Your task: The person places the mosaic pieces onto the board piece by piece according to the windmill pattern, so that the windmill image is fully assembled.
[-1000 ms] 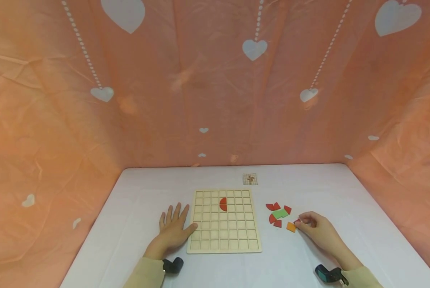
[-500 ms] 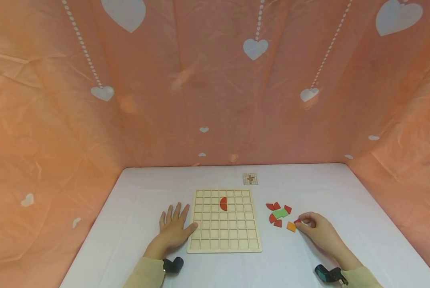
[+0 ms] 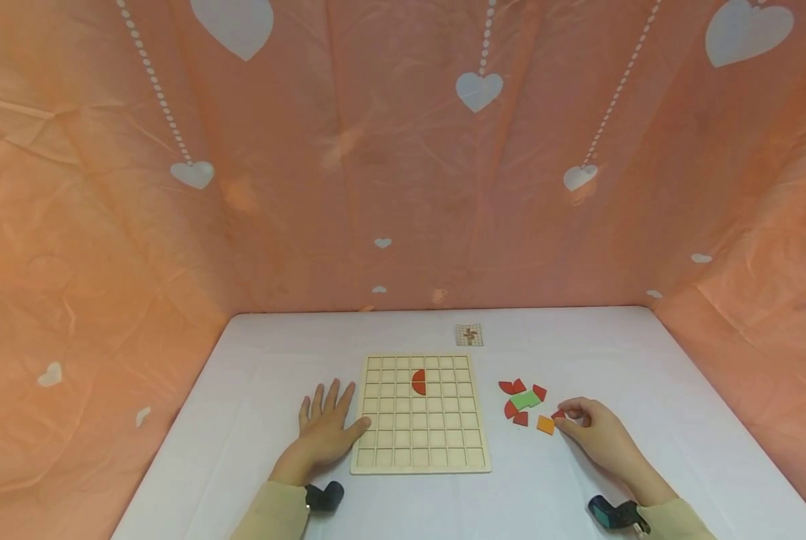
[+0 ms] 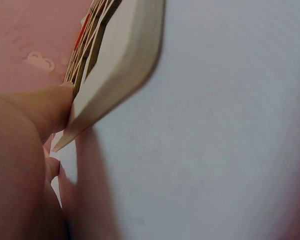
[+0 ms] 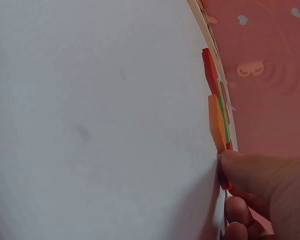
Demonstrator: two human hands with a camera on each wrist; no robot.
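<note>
A wooden grid board (image 3: pixel 420 474) lies on the white table. Two red quarter-circle pieces (image 3: pixel 419 382) sit in its cells, one above the other, forming a half circle. My left hand (image 3: pixel 325 433) lies flat with fingers spread at the board's left side, its thumb on the board's edge; the left wrist view shows that thumb (image 4: pixel 52 107) against the wooden rim. To the right of the board, my right hand (image 3: pixel 598 433) pinches a red piece (image 5: pixel 224 181) between thumb and fingers at table level. That piece is mostly covered, so its full shape is hidden. Beside it lies an orange square tile (image 3: pixel 546 425).
Several red pieces (image 3: pixel 520 419) lie loosely around green tiles (image 3: pixel 525 400) between the board and my right hand. A small card with a pinwheel-like pattern on a grid (image 3: pixel 469 335) lies behind the board. A pink curtain (image 3: pixel 403 187) with hearts encloses the table.
Slightly more of the red piece shows at my right fingertips. Both hands otherwise keep their places, and the board and loose pieces stay put.
</note>
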